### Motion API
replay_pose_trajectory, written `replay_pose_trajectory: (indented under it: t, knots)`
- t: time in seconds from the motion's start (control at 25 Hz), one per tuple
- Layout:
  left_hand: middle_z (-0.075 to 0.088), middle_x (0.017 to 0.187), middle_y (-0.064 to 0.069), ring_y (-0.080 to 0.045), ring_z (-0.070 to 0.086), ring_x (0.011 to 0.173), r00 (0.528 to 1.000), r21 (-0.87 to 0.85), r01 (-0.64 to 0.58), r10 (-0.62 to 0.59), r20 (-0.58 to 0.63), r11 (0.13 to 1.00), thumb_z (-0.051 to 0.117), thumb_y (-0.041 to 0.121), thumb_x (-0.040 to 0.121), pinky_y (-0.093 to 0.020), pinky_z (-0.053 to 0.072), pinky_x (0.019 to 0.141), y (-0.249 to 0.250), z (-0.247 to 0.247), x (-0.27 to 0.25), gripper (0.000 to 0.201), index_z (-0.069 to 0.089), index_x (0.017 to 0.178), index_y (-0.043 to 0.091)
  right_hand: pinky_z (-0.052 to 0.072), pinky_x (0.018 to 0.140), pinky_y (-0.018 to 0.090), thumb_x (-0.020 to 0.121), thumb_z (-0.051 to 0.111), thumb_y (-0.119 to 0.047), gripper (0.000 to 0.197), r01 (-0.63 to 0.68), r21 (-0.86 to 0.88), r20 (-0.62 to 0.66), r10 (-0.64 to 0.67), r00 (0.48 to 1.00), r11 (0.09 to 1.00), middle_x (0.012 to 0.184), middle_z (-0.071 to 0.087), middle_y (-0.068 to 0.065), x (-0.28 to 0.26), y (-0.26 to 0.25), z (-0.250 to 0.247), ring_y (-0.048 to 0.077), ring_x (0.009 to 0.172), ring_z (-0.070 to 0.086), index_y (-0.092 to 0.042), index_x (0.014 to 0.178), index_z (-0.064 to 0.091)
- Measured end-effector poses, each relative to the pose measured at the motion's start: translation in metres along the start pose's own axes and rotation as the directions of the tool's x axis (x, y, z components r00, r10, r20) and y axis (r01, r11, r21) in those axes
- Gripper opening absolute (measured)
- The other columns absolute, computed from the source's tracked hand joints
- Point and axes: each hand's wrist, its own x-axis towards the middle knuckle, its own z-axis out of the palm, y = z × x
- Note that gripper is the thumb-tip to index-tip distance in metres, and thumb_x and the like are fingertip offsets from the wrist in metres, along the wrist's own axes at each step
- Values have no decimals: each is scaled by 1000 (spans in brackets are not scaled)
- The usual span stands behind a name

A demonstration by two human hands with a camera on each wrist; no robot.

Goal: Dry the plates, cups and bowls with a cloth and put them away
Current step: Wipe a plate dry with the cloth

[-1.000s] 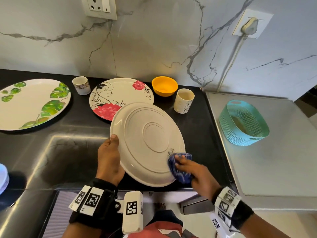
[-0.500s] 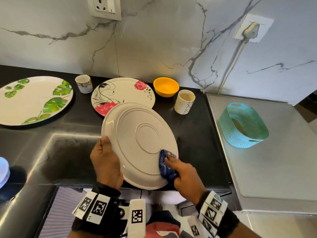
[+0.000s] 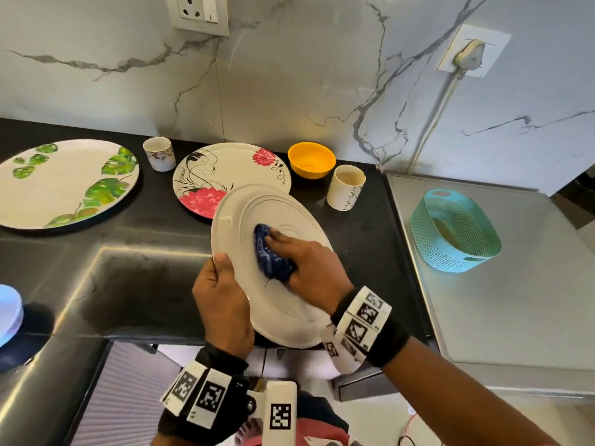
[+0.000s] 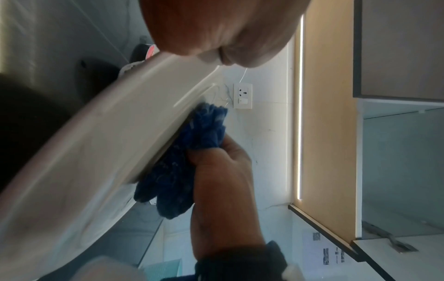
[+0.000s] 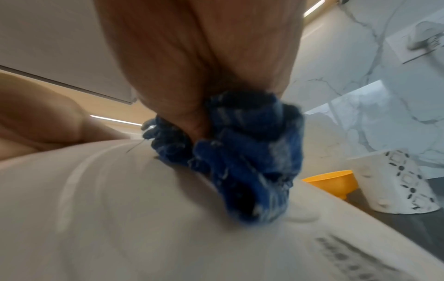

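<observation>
The right hand [image 3: 314, 268] curls its fingers [image 3: 283, 241] round a bunched blue cloth [image 3: 269, 252], pressing it on the underside of a white plate [image 3: 283, 304]. The left hand [image 3: 222, 300] grips that plate's left rim, thumb on top, tilted above the black worktop [image 3: 128, 220]. Behind the plate lie a floral plate [image 3: 225, 175], an orange bowl [image 3: 310, 159] and a cup [image 3: 346, 188].

No text in these views is legible.

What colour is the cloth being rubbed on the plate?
Dark blue with paler flecks; the cloth shows best in the right wrist view.
</observation>
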Motion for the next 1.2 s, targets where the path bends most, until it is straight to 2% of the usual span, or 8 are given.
replay_pose_trajectory:
  t: [0.16,0.28,0.4,0.56,0.76,0.88,1.0,1.2]
  knots:
    - [63,61,9,-2,60,54,999,-6,-13,13,-44,1000,42,27,104,-17,50,49,0,-7,-2,30,60,86,12,40,108,38,84,64,-14,63,-71,19,65,70,995,997,149,40,-11,-31,19,9,17,134,44,-28,142,46]
    - [63,67,4,-6,62,58,999,13,25,-25,-42,1000,41,30,104,-23,52,52,-1,-15,4,30,58,87,11,38,111,37,85,50,-23,56,78,-6,117,-76,990,997,148,42,-7,-67,-1,24,15,135,42,-24,141,48]
    - [66,74,-4,-15,65,67,999,43,33,-33,-8,999,42,28,104,-32,57,60,0,-15,3,31,60,85,12,52,95,41,85,54,-24,53,206,-100,-47,-211,976,973,142,51,-2,-36,-21,22,22,124,55,-21,137,53]
    - [63,63,5,-5,59,56,998,70,-50,48,31,996,44,25,103,-19,50,51,3,-14,-14,30,58,81,10,50,94,38,86,60,-19,62,8,-220,16,-4,1000,976,143,51,-1,35,-12,-9,28,117,57,-28,145,42]
    - [62,69,2,-3,57,58,994,86,-105,105,5,991,45,25,102,-16,49,54,-1,-17,-22,28,57,81,12,48,97,43,82,54,-5,66,-198,-69,43,202,979,978,136,56,10,64,17,-24,34,117,55,-29,142,45]
    - [57,61,4,-3,52,52,993,83,-102,107,-49,991,45,24,103,-18,46,50,-1,-18,-16,31,54,76,11,43,104,36,79,63,-3,58,54,54,-29,-53,998,997,135,59,2,24,-1,-5,29,122,55,-24,134,57]
    - [57,65,2,-7,54,55,991,77,-82,89,-95,994,44,24,103,-24,47,54,-1,-25,-4,33,54,73,14,39,108,37,78,64,-2,53,308,120,9,-311,950,944,138,54,-4,-35,-7,24,21,132,48,-18,128,62]
    - [62,73,3,-5,60,64,989,119,-141,144,-21,983,43,23,104,-18,50,55,6,-27,-4,29,58,80,15,48,101,41,78,66,-5,56,496,-79,-109,-502,858,865,143,49,1,-47,5,36,24,132,47,-14,133,56]
